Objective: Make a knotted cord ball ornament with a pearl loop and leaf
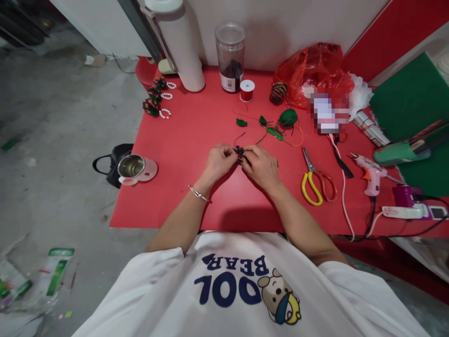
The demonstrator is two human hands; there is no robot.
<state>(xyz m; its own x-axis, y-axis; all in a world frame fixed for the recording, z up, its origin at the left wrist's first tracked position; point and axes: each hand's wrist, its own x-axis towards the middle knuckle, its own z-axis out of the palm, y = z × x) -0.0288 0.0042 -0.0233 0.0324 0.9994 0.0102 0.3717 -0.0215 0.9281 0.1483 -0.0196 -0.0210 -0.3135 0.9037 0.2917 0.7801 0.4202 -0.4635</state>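
Observation:
Both hands meet over the middle of a red table [182, 192]. Between them is a small dark multicoloured yarn piece [239, 152], partly hidden by the fingers. My left hand [221, 160] pinches its left side, and my right hand [259, 164] has fingers closed on its right side. Just beyond lie a green crochet hook [275, 134], a green yarn ball [288, 117] and a small green leaf-shaped yarn piece [241, 122]. A ball of dark variegated yarn [278, 93] sits farther back.
Scissors [310, 180], a pink glue gun [371, 173] and cables lie to the right. A metal-lined mug [137, 168] stands at the left edge. At the back are yarn pieces with white beads [153, 105], a white flask [185, 51], a clear jar [229, 56], a ribbon spool [247, 91] and a red bag [308, 70].

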